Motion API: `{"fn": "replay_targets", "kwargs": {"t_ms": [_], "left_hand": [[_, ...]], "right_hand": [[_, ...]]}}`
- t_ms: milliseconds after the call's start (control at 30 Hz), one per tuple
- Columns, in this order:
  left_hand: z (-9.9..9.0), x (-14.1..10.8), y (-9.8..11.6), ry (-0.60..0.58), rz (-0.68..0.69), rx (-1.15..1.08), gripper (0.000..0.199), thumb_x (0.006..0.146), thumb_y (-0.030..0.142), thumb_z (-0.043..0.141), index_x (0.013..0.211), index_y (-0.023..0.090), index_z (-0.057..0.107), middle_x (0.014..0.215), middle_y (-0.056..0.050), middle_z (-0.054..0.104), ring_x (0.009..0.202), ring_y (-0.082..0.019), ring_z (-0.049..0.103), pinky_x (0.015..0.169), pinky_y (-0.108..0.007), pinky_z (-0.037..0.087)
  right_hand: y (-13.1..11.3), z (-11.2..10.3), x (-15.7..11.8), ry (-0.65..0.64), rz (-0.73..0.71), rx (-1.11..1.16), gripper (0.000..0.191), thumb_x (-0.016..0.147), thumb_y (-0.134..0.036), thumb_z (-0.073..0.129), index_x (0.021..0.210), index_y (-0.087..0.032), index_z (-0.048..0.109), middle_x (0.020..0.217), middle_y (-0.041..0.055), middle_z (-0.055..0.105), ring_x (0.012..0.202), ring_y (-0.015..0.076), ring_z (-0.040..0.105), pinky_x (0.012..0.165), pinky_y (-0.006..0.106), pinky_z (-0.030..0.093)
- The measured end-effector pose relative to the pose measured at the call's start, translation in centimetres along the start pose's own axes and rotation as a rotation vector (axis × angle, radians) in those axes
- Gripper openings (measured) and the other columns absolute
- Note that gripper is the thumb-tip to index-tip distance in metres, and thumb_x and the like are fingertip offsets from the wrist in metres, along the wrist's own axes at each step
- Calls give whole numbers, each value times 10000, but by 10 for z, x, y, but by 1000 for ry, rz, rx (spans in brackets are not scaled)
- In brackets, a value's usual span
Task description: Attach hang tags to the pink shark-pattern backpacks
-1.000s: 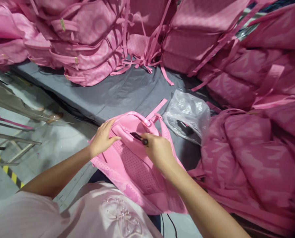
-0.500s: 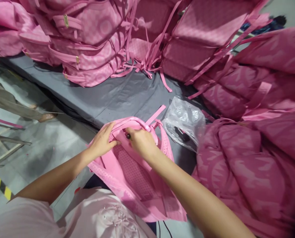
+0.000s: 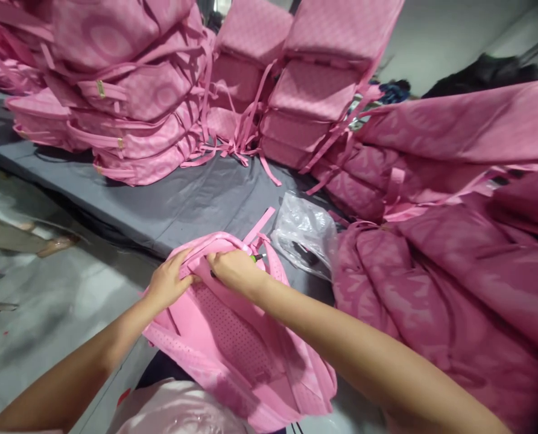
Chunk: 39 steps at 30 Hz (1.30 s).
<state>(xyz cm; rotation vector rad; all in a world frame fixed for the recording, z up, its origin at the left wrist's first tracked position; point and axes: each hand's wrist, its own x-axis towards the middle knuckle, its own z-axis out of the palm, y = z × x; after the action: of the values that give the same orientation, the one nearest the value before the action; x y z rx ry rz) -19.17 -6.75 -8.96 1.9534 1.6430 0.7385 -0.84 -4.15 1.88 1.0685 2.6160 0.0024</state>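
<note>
A pink backpack (image 3: 233, 319) with dotted mesh padding leans between my body and the table's edge. My left hand (image 3: 172, 278) grips its upper left rim, thumb on the inside and fingers over the outside. My right hand (image 3: 233, 271) is closed around a small tool (image 3: 258, 257), whose green part and pale tip stick out past the little-finger side. That hand is at the top inner part of the backpack; its fingertips are partly hidden.
Stacked pink backpacks (image 3: 142, 96) stand at the table's back, with more pink bags (image 3: 450, 289) piled at right. A clear plastic bag (image 3: 303, 232) with dark items lies on the grey-covered table (image 3: 205, 199). A person's foot (image 3: 58, 244) shows at left.
The view has tilted up and turned right, showing more wall and stacks. The tool's green part and tip have come into sight at my right hand. My left hand keeps its grip.
</note>
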Motion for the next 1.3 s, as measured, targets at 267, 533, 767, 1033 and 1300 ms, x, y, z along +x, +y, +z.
{"fn": "replay_targets", "kwargs": {"t_ms": [267,533,767,1033,1300], "left_hand": [[8,3,-6,49,29,-21,586,799,331,646,1364,241,517,1346,-67,631,1244,-265,599,1044,-387,501],[8,4,-11,44,36,-29,568,809,411,650,1339,237,540,1355,-76,626,1242,-279,604,1029,-407,515],[9,3,-14,32,33,-62,560,802,354,648,1340,243,539,1362,-71,620,1255,-257,592,1056,-399,494],[-3,9,-13,-96,-22,-48,716,805,437,660,1459,252,435,1509,-66,481,1360,-267,500,1112,-385,439],[-11,19,-6,-220,-124,-4,800,768,564,667,1469,246,449,1517,-91,465,1408,-316,431,1133,-405,386]], "right_hand": [[-4,11,7,81,272,386,238,936,-328,526,1047,-161,653,876,92,735,801,211,698,643,267,430],[-12,5,3,76,222,216,273,942,-191,459,1161,-134,612,1072,150,696,772,238,692,606,284,466],[-16,9,3,65,276,292,223,956,-253,479,1077,-154,638,1043,127,680,819,227,684,648,290,498],[-7,-1,-8,39,94,182,246,979,-225,421,1096,-145,622,1059,125,655,798,228,684,659,322,538],[3,30,-89,-227,379,80,334,896,-22,418,1166,-98,600,1077,177,653,859,256,710,638,325,533]]}}
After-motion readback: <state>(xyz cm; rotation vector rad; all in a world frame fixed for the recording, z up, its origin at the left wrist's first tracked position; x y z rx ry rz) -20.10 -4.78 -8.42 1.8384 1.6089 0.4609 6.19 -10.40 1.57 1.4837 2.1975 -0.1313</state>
